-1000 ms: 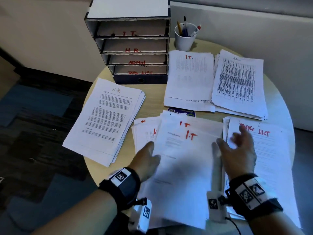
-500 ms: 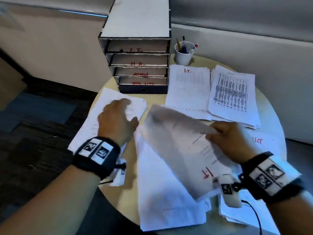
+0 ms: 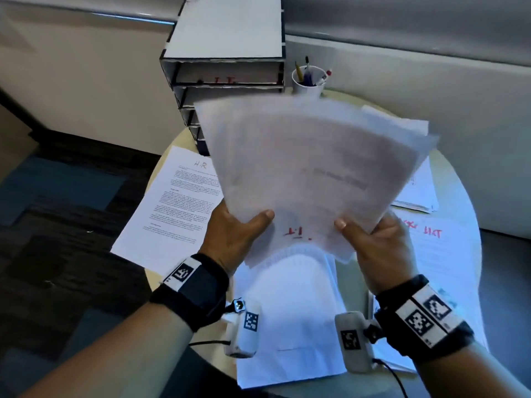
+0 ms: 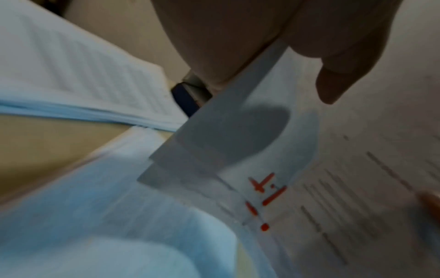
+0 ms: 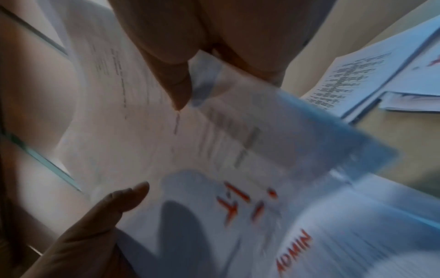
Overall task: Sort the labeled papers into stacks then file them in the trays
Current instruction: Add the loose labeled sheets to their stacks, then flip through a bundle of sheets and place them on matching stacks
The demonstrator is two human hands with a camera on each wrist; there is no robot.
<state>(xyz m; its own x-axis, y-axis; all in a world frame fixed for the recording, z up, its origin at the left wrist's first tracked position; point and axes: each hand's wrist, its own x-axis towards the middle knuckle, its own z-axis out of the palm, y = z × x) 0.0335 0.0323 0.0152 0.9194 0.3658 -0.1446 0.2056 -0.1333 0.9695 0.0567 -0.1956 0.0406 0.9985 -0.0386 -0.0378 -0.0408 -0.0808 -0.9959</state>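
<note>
I.T. papers [image 3: 310, 168] lifted over a round table [image 3: 169, 145].
Left hand [image 3: 232, 234] and right hand [image 3: 379, 248] pinch their near edge; H.R. stack [image 3: 172, 208], trays [image 3: 224, 70], pen cup [image 3: 309, 81] by a pale wall; dark carpet [image 3: 57, 239].

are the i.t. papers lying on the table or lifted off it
Lifted: the I.T. papers are raised, fanned, pinched by left hand and right hand.

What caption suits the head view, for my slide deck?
Both hands, left hand and right hand, lift a sheaf of I.T. papers above the round table.
</note>
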